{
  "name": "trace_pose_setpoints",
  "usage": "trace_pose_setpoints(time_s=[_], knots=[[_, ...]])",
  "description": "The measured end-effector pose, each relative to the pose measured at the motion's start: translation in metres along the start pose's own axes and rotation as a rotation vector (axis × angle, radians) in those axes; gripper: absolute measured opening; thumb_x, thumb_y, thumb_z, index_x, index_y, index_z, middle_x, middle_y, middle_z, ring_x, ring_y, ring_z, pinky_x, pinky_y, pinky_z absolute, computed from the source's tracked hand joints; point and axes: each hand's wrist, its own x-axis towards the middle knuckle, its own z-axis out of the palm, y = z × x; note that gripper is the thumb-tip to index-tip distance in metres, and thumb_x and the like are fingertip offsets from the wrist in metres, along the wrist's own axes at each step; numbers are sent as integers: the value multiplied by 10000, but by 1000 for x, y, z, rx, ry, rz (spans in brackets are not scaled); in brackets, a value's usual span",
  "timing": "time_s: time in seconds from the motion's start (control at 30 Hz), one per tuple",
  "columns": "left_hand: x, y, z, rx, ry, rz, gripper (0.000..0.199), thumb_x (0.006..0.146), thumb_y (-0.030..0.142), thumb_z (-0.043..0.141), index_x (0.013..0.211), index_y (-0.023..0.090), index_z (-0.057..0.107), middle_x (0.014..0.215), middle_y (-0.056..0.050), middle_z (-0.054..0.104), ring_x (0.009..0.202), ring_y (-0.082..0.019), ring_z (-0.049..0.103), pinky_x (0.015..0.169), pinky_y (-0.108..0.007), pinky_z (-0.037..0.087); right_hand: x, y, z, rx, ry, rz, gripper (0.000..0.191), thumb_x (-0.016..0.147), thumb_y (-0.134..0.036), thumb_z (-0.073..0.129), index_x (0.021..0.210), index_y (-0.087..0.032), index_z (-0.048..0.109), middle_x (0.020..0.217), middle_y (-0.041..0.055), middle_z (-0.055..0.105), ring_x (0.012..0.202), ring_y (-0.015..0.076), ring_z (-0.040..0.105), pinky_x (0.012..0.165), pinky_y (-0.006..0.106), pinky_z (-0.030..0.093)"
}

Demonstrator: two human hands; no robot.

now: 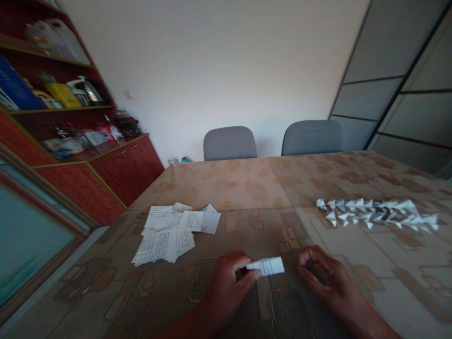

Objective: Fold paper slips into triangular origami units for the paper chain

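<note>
My left hand pinches a small folded strip of printed paper between thumb and fingers, just above the table. The strip points to the right, toward my right hand, which is apart from it. The right hand's fingers curl round to the thumb in a loop, with nothing visible in them. Beyond my left hand lies a loose pile of cut printed paper pieces. Over on the right, folded pointed paper pieces lie in two rows.
A patterned cloth covers the table. Two grey chairs stand at its far side against the white wall. On the left is a red-brown cabinet with crowded shelves; at the right are grey sliding doors.
</note>
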Motion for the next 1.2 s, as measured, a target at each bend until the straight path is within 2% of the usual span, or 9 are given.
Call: trace_pose_setpoints(time_s=[0.07, 0.13, 0.4, 0.57, 0.7, 0.9, 1.0, 1.13, 1.2], knots=[[0, 3, 1, -44, -42, -55, 247, 809, 253, 593, 587, 152, 553, 607, 35, 451, 590, -121, 457, 551, -219, 285, -2, -3, 2, 43, -77, 10, 56, 845, -258, 562, 838, -219, 602, 800, 18, 645, 736, 189, 635, 636, 286, 508], [-1, 7, 3, -57, -73, -70, 226, 777, 236, 606, 575, 152, 547, 603, 37, 447, 590, -121, 451, 555, -220, 287, -4, -7, 7, 9, -139, -17, 86, 849, -255, 576, 776, -215, 599, 759, 13, 624, 716, 193, 617, 634, 300, 492], [-4, 14, 13, -326, -66, -143, 126, 655, 223, 678, 731, 144, 616, 690, 10, 550, 682, -150, 527, 636, -229, 380, -9, -12, 13, -40, -115, -133, 198, 914, -234, 535, 718, -206, 547, 726, 10, 590, 723, 184, 585, 655, 292, 459], [-4, 15, 18, -147, 9, -88, 107, 644, 145, 622, 567, 151, 548, 592, 38, 460, 575, -110, 440, 546, -215, 290, -10, -19, 12, -76, -118, -197, 227, 937, -238, 518, 711, -214, 536, 694, 0, 573, 709, 182, 572, 675, 297, 443], [-4, 13, 18, -87, 31, -43, 78, 622, 103, 600, 572, 147, 559, 605, 31, 489, 581, -110, 464, 556, -211, 303, -9, -22, 9, -94, -124, -190, 234, 946, -246, 500, 717, -217, 537, 703, 4, 581, 727, 190, 577, 692, 309, 446], [-1, 12, 12, -113, 42, -29, 109, 646, 120, 568, 542, 152, 552, 566, 36, 470, 535, -104, 445, 513, -203, 301, -9, -17, 7, -115, -93, -148, 219, 931, -248, 512, 716, -218, 543, 710, 13, 587, 729, 201, 585, 685, 323, 471], [2, 9, 5, -154, 49, -21, 95, 646, 113, 558, 577, 147, 614, 573, 23, 538, 540, -111, 490, 520, -199, 337, -8, -9, 4, -115, -50, -119, 229, 921, -273, 527, 701, -220, 554, 707, 16, 593, 716, 201, 591, 669, 314, 485], [6, 3, -11, -160, 96, -106, 148, 712, 133, 549, 674, 154, 690, 655, -14, 668, 634, -149, 603, 608, -221, 430, -4, 1, -6, -114, 71, -17, 276, 921, -355, 521, 686, -218, 573, 701, 20, 601, 671, 194, 608, 613, 283, 498], [7, 2, -17, -168, 111, -90, 156, 774, 188, 564, 718, 163, 707, 712, -28, 698, 703, -167, 632, 668, -241, 457, -3, 3, -8, -86, 44, 1, 276, 908, -371, 543, 683, -217, 583, 693, 12, 604, 658, 182, 619, 602, 260, 502]])
